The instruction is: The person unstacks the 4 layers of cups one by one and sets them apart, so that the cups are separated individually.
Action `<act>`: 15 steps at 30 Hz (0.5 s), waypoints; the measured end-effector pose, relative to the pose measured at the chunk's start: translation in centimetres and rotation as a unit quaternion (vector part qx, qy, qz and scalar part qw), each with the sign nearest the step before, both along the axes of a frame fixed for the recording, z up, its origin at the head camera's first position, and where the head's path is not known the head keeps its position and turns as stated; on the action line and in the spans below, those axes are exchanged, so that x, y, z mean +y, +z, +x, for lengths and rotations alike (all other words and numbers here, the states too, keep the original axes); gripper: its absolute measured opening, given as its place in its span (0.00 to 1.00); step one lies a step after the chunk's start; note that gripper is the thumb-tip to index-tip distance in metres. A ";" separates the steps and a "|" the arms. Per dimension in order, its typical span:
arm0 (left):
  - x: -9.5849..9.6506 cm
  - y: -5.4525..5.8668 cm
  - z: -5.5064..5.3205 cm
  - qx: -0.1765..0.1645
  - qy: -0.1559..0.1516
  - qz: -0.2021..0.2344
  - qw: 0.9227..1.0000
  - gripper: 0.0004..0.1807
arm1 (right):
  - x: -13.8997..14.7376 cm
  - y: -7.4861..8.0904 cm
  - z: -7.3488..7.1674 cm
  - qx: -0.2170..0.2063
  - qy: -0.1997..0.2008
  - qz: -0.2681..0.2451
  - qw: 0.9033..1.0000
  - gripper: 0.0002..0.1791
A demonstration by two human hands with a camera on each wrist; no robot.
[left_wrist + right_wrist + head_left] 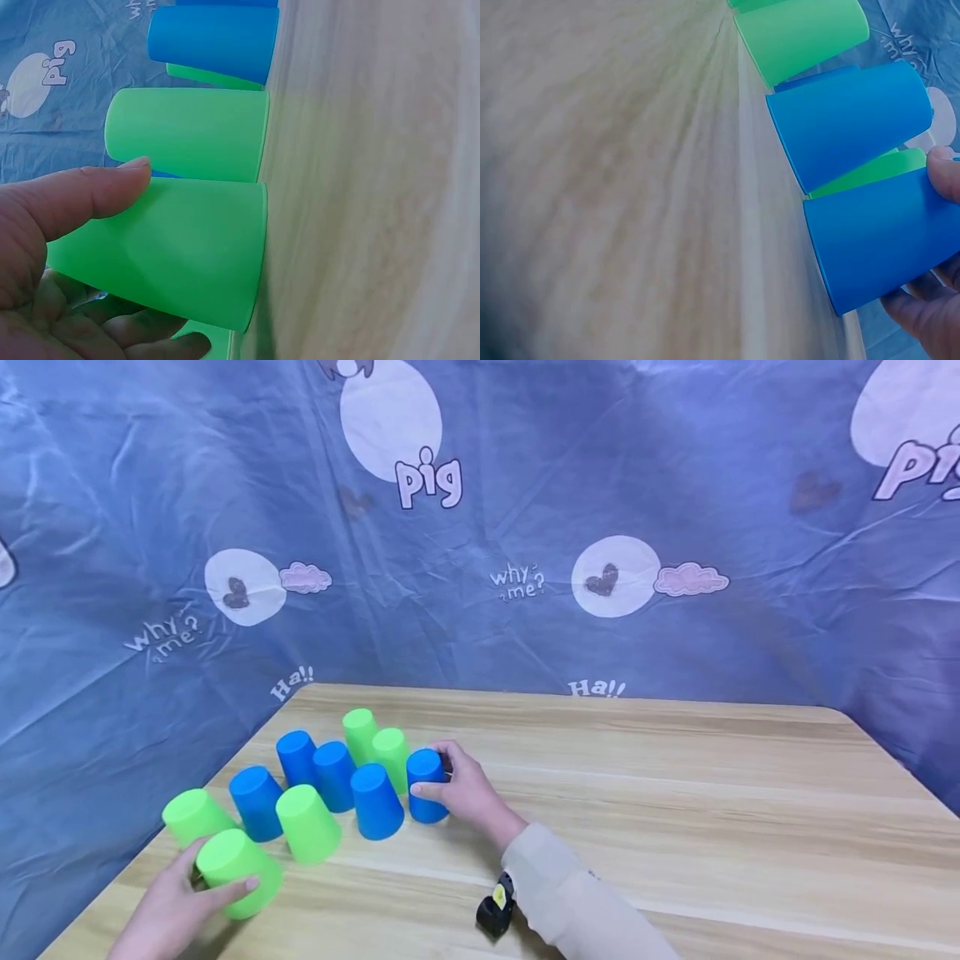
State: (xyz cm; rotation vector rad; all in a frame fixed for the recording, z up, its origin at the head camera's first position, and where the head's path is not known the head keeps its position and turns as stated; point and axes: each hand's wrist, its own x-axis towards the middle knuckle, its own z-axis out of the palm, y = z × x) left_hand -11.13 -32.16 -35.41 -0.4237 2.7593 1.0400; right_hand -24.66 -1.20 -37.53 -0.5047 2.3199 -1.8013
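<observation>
Upside-down cups in green and blue stand in rows at the left of the wooden table. My left hand (176, 893) holds the nearest green cup (238, 872), thumb along one side and fingers round the other. In the left wrist view that green cup (172, 255) has its rim right at the tabletop. My right hand (468, 789) grips the blue cup (426, 789) at the right end, thumb on the near side and fingers behind. Between them stand another green cup (307, 827) and a blue cup (377, 802). The right wrist view shows the gripped blue cup (892, 240) upright on the table.
Behind the front row stand a green cup (197, 814), several blue cups (257, 802), and two green cups (360, 735) at the back. A black object with a yellow mark (495, 906) is by the right sleeve. A blue printed cloth (465, 643) hangs behind the table (675, 810).
</observation>
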 end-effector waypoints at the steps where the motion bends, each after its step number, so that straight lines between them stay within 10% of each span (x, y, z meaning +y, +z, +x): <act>1: -0.1 -0.1 0.0 -0.003 0.000 -0.001 1.000 0.51 | 0.0 -0.1 0.0 0.000 0.002 0.002 1.000 0.28; 9: -1.1 -0.4 -0.3 -0.032 -0.001 -0.002 0.999 0.58 | 3.2 0.5 0.8 -0.024 -0.003 0.073 0.997 0.39; 15: -1.2 1.8 0.3 0.004 0.013 -0.057 0.998 0.62 | 9.2 3.7 1.7 0.037 -0.016 0.154 0.987 0.36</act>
